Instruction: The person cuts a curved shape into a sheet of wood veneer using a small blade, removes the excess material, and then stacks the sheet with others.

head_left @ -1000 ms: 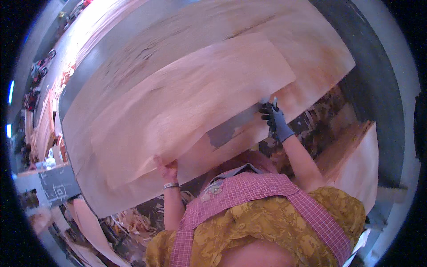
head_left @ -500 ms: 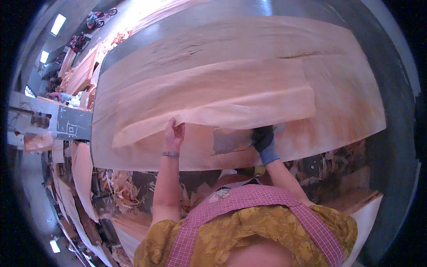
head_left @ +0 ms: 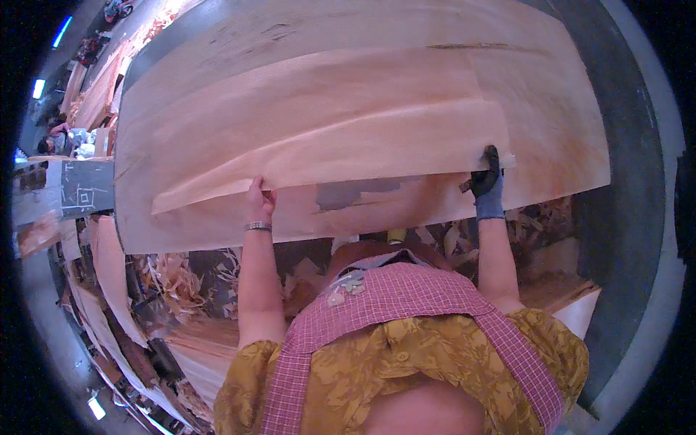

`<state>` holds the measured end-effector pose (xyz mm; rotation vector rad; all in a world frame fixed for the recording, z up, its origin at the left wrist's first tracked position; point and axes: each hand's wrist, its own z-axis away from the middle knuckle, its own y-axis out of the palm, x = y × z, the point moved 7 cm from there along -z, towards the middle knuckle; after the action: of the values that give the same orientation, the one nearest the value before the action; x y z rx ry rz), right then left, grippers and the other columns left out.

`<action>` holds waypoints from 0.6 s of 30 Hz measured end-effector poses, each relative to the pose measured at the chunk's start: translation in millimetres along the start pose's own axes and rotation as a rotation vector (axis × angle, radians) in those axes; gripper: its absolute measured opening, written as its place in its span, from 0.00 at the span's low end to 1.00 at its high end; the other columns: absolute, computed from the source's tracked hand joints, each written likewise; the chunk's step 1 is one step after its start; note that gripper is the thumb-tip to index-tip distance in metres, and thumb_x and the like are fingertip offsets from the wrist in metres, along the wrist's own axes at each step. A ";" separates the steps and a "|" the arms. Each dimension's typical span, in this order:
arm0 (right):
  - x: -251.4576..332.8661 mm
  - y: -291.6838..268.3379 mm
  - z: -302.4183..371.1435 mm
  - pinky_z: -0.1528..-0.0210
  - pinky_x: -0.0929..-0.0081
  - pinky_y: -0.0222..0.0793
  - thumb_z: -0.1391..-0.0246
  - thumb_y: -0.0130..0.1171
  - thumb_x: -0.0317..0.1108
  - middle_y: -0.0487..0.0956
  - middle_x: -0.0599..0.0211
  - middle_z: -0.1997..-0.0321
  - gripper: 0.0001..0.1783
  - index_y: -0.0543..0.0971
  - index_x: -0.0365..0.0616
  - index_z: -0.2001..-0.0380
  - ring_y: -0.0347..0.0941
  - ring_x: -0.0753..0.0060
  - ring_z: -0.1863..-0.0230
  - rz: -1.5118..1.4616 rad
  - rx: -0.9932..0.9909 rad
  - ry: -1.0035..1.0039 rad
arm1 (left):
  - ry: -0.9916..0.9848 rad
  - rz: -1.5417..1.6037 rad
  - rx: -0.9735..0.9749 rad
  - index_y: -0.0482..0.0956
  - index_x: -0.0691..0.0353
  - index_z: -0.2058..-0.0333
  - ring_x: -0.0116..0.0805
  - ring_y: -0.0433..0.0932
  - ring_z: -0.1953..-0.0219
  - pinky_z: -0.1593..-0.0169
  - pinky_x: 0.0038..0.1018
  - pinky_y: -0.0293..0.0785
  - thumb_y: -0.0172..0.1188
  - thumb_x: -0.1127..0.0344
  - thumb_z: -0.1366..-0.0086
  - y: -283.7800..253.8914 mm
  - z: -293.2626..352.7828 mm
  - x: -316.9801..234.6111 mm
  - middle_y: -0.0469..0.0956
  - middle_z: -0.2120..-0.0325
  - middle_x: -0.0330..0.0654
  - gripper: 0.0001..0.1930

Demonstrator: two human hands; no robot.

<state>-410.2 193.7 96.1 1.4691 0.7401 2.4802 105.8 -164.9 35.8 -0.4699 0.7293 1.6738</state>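
The left hand (head_left: 259, 197) and the gloved right hand (head_left: 487, 176) each pinch the near edge of a thin wood sheet (head_left: 326, 138). Its long side runs left to right between them. It is pale, smooth and bendy, lying on a bigger wood stack (head_left: 551, 152). Curly wood scraps (head_left: 174, 279) lie below.

**Thin veneer sheet held by its near edge over a larger sheet**

The upper veneer sheet (head_left: 326, 130) is a thin, pale pinkish-tan wood layer, wide from left to right, with faint grain running along its length. Its near edge is lifted and slightly wavy, pinched at the left and at the right corner. It lies across a larger veneer sheet (head_left: 551, 145) of the same colour, which shows a grey patch (head_left: 341, 194) and reddish staining near its near edge.
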 end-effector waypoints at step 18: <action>47.2 -15.5 -5.6 0.47 0.60 0.66 0.43 0.55 0.38 0.74 0.53 0.47 0.20 0.73 0.43 0.48 0.69 0.51 0.47 1.636 0.060 -0.887 | 0.085 -0.008 -0.293 0.74 0.59 0.67 0.30 0.74 0.78 0.77 0.26 0.78 0.63 0.52 0.39 -40.5 10.1 50.3 0.73 0.71 0.35 0.16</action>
<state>-440.4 223.2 122.9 3.6117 -0.9570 1.6487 134.4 -117.2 1.4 -0.7527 0.5436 1.7699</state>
